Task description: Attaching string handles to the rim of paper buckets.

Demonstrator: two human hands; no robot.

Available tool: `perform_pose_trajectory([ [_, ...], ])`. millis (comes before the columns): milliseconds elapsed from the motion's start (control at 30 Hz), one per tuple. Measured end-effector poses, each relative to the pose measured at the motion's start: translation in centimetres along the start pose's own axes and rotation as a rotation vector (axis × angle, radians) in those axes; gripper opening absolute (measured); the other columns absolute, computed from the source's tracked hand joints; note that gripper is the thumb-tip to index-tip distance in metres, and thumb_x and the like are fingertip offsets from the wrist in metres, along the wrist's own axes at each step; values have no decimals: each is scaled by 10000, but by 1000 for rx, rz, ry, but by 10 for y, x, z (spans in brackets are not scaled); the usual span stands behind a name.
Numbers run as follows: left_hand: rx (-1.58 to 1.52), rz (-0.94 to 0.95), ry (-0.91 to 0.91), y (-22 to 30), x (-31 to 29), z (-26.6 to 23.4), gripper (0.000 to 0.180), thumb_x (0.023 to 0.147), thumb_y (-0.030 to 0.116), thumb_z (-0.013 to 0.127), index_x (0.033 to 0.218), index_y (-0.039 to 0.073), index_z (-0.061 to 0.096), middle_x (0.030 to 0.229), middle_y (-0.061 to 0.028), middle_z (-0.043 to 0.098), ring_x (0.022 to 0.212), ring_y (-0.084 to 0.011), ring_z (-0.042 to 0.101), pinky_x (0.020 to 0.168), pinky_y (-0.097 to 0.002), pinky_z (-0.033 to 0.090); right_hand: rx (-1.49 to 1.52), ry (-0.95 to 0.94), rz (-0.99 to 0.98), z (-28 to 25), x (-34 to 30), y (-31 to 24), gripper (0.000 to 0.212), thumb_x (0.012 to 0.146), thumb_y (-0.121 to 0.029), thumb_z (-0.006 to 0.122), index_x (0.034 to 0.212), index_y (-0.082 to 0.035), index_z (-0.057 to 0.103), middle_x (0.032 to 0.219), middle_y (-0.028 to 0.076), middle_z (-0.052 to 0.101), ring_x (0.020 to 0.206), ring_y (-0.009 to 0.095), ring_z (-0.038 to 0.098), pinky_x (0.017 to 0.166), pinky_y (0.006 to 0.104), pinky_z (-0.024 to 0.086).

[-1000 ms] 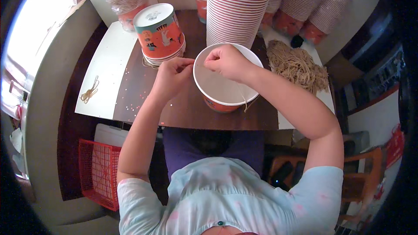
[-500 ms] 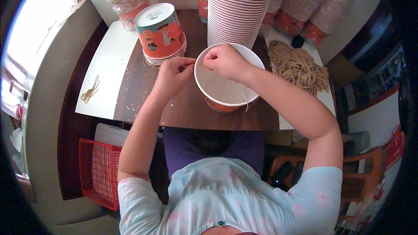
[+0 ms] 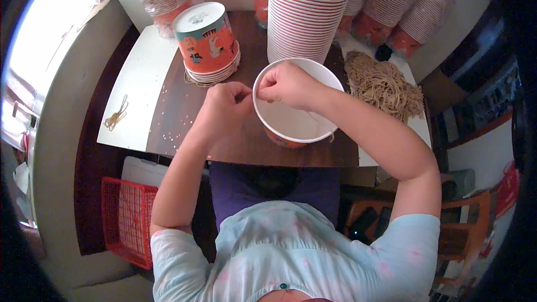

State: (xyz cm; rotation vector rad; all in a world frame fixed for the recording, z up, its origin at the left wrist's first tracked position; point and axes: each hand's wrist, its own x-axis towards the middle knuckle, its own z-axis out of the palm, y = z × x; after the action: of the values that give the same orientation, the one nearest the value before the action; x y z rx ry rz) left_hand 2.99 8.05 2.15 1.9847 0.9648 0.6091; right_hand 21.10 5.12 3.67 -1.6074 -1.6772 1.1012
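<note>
An open white-lined paper bucket (image 3: 291,122) with an orange printed outside stands upright in front of me. My right hand (image 3: 286,85) reaches over its mouth, fingers pinched together just inside the left rim. Outside that same stretch of rim, my left hand (image 3: 226,103) is closed, thumb and fingertips against the wall. What the fingertips hold is hidden or too small to make out. A short beige cord end (image 3: 331,136) hangs outside the bucket's right side, and a bit of cord shows inside below my right wrist.
Behind stands a tall stack of nested buckets (image 3: 305,25). A short upside-down stack (image 3: 208,45) is at the left, a tangled cord pile (image 3: 386,84) at the right. A small cord bundle (image 3: 116,114) lies far left. Below the table is a red basket (image 3: 130,221).
The bucket has shifted slightly right and turned a little, taking its hanging cord end rightward. My left hand has dropped a bit toward me; both hands stay at the left rim.
</note>
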Motion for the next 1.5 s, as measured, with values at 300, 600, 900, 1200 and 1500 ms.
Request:
perform_pose_trajectory([
  [300, -1260, -343, -264, -6, -70, 31, 95, 896, 88, 470, 857, 43, 544, 923, -111, 638, 787, -191, 641, 738, -306, 522, -418, -217, -122, -18, -78, -41, 533, 726, -328, 709, 1122, -3, 564, 860, 102, 619, 803, 211, 608, 732, 323, 472],
  [600, -664, 236, 37, 13, -110, 38, 91, 889, 106, 527, 866, 25, 561, 1082, -118, 573, 768, -100, 530, 712, -246, 440, -777, 163, -439, 4, -134, -26, 233, 699, -189, 706, 784, -27, 562, 784, 130, 578, 783, 319, 589, 703, 414, 473],
  [900, -973, -6, -197, 16, -86, 31, 132, 907, 65, 548, 999, -28, 566, 934, -74, 638, 858, -116, 609, 779, -250, 504, -493, -221, -571, -11, -114, -42, 78, 728, -106, 649, 779, -61, 612, 707, 80, 557, 699, 256, 573, 642, 352, 462],
  [1200, -857, 19, -190, 12, -97, 29, 141, 880, 55, 597, 967, -54, 616, 903, -85, 662, 854, -134, 631, 788, -255, 510, -643, 624, -751, 12, -91, -38, 117, 687, -104, 697, 729, -60, 597, 807, 84, 583, 828, 272, 561, 786, 374, 423],
  [1500, -897, 47, -215, 15, -94, 22, 119, 870, 37, 602, 957, -42, 620, 891, -78, 666, 822, -122, 631, 761, -248, 505, -418, 252, -637, 34, -114, -8, 116, 693, -89, 688, 774, -93, 604, 836, 34, 583, 807, 246, 567, 757, 369, 404],
])
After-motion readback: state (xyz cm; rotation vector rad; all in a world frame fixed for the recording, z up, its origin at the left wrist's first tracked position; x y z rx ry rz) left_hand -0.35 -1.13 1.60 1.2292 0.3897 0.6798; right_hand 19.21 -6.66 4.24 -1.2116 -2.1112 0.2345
